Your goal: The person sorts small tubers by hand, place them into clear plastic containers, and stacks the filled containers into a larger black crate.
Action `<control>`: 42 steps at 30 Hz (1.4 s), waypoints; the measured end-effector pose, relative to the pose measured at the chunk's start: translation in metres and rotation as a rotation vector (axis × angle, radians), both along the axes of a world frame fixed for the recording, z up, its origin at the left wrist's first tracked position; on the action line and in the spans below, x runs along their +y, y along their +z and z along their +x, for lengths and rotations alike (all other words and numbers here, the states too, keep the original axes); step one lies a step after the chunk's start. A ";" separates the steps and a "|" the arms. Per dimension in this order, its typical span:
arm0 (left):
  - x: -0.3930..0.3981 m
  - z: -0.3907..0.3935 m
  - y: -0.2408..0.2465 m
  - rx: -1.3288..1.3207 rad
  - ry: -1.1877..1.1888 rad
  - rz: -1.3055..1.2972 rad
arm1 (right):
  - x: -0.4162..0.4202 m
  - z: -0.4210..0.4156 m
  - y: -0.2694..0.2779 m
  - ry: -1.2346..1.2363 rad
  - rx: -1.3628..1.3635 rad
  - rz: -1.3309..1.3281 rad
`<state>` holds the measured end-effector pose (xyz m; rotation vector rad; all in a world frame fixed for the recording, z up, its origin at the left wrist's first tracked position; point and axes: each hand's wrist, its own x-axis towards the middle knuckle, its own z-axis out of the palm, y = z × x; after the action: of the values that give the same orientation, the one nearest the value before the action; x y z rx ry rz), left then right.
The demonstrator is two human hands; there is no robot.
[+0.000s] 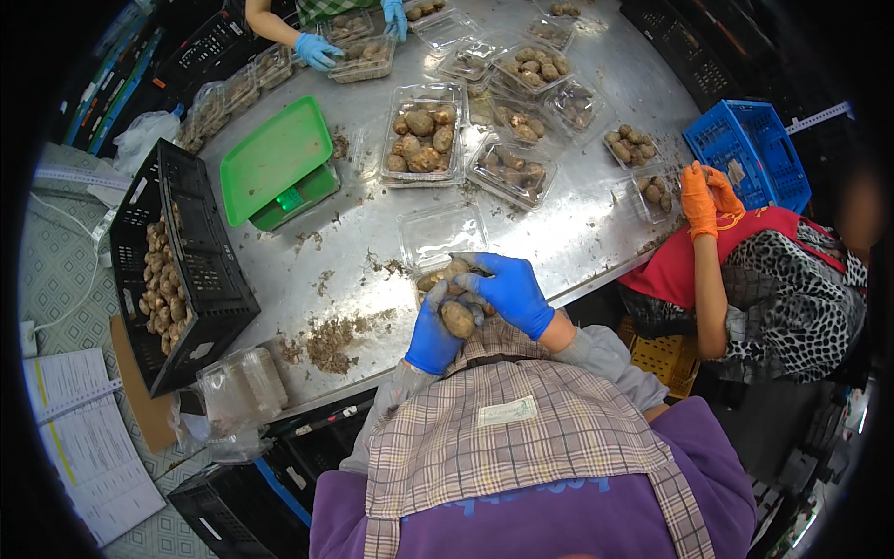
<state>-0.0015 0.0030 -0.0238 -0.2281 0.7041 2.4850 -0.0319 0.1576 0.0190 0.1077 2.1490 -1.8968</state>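
Observation:
My left hand (436,335), in a blue glove, holds a brown taro-like tuber (458,319) close to my apron. My right hand (513,290), gloved the same, is just right of it, its fingers closed on another tuber (457,269). Under my hands lies an open clear plastic clamshell box (444,234), its lid folded back on the metal table; some tubers show in its near part, mostly hidden by my gloves. Beyond it, a clear box full of tubers (422,136) stands on the table, with more filled boxes (513,171) to its right.
On the left stand a green scale (279,157) and a tilted black crate of tubers (209,258). Dirt (332,346) lies near the table's edge. A co-worker's orange gloves (702,195) are at the right beside a blue crate (747,150); another's light-blue gloves (318,51) touch a box at the top.

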 end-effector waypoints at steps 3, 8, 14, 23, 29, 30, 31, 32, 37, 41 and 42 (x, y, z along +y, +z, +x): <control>0.002 -0.001 -0.006 -0.055 -0.047 0.100 | 0.003 0.002 -0.014 -0.091 0.017 -0.091; 0.001 -0.001 -0.007 -0.093 0.014 0.085 | 0.012 -0.008 -0.043 -0.119 0.328 0.110; -0.060 -0.015 -0.014 0.079 0.169 -0.272 | 0.047 -0.025 -0.076 0.019 0.009 0.406; -0.072 -0.013 -0.035 0.032 0.208 -0.227 | -0.010 -0.017 -0.103 0.516 0.307 1.049; -0.063 -0.010 -0.045 -0.018 0.201 -0.400 | 0.019 -0.019 -0.101 0.313 0.065 0.464; -0.064 -0.010 -0.041 0.027 0.184 -0.469 | 0.028 -0.017 -0.097 0.260 -0.042 0.204; -0.062 -0.010 -0.037 0.073 0.160 -0.534 | 0.034 -0.016 -0.087 0.199 -0.149 -0.052; -0.060 -0.008 -0.030 0.078 0.113 -0.656 | 0.037 -0.014 -0.077 0.196 -0.237 -0.087; -0.016 -0.011 -0.025 0.421 -0.031 -0.980 | 0.039 0.002 -0.046 0.068 -0.305 -0.462; 0.002 -0.019 -0.030 0.351 -0.027 -0.924 | 0.036 0.011 -0.041 0.023 -0.134 -0.226; 0.006 -0.020 -0.014 0.412 0.018 -0.973 | 0.034 0.015 -0.030 0.012 -0.142 -0.177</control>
<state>-0.0210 0.0087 -0.0378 -0.0573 2.0464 2.0119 -0.0169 0.1919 -0.0109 0.1871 1.8782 -1.9986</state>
